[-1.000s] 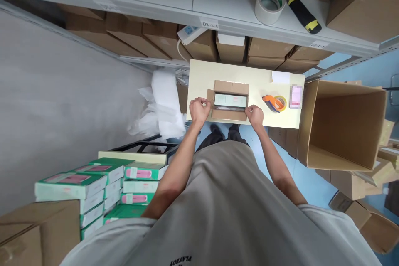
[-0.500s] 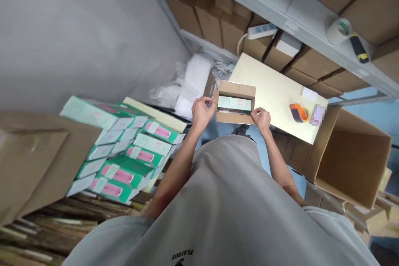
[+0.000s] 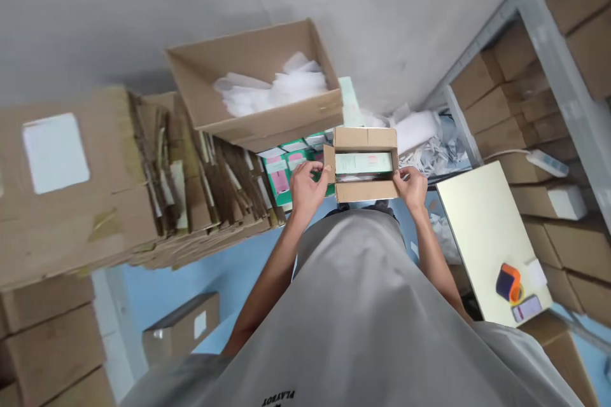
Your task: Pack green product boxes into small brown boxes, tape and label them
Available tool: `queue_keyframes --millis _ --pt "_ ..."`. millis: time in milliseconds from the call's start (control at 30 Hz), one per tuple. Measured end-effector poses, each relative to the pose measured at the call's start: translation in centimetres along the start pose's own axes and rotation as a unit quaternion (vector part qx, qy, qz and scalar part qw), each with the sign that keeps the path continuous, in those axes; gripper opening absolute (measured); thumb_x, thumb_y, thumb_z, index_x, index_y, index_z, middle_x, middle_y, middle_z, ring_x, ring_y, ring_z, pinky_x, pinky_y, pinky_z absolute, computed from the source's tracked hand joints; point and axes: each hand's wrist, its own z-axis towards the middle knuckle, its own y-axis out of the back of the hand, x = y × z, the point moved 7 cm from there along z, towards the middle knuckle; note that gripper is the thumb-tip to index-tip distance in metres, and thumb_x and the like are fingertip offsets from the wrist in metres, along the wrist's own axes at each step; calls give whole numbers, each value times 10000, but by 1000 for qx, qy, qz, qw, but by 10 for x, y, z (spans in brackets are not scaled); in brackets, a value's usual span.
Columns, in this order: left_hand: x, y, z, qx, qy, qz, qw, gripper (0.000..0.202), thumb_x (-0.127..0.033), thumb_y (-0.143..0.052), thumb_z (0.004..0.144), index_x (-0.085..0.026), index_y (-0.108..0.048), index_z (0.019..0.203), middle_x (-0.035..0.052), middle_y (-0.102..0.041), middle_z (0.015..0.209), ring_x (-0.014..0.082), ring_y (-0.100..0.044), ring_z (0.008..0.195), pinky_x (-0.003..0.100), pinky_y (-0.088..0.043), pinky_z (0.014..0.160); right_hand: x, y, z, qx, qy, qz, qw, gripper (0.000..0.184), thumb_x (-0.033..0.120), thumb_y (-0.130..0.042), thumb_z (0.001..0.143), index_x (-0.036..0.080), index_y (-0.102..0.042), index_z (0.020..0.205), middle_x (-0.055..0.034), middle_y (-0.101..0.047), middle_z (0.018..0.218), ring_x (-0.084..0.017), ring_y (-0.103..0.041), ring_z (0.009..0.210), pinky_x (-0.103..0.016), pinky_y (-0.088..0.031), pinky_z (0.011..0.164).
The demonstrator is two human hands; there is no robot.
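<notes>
With fingers pinched, the left hand (image 3: 308, 188) and right hand (image 3: 412, 188) hold opposite ends of 1 open cardboard box (image 3: 366, 191) containing 1 pale green carton (image 3: 363, 163).

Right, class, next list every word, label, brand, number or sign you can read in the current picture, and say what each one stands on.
"PLAYBOY": on the grey shirt, upside down in this view.
Print on the pale green box inside the open carton: too small to read.
Phone screen: too blurred to read.
Large white label on the cardboard: no print can be made out.
</notes>
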Motion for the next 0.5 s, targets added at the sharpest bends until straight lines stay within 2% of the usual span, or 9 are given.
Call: queue_keyframes --millis 67,167,267,333,500 --pt "23 20 -9 -33 32 -4 999 123 -353 -710 987 -257 -719 912 43 -803 953 250 -730 952 389 -573 941 24 -19 7 25 37 -12 999 196 352 -635 976 218 -763 914 -96 -843 957 -252 -743 818 -352 -551 855" --pt "54 34 -21 -77 77 -9 994 112 -352 -705 985 -256 -723 928 58 -808 979 260 -737 973 397 -576 949 46 -48 15 67 76 -41 994 193 350 -620 1004 228 -736 910 -89 -825 953 -245 -735 828 -331 -517 811" --pt "77 32 -28 -97 109 -14 989 123 -357 -700 984 -256 -712 914 69 -801 960 272 -741 980 406 -581 960 56 -72 22 100 103 -75 987 221 360 -598 1043 233 -701 894 -96 -814 964 -242 -720 837 -321 -472 777" --pt "85 26 -32 -95 126 -18 987 143 -368 -702 986 -257 -701 897 73 -796 948 275 -741 974 409 -584 957 58 -80 27 111 114 -91 983 236 364 -589 1058 236 -677 881 -103 -809 973 -240 -710 831 -320 -449 764" --pt "90 16 -35 -96 156 -37 982 169 -395 -698 1004 -257 -707 907 69 -791 953 264 -741 954 389 -594 910 58 -81 43 127 141 -91 978 254 384 -559 1077 242 -659 891 -100 -797 986 -229 -690 815 -317 -434 756"
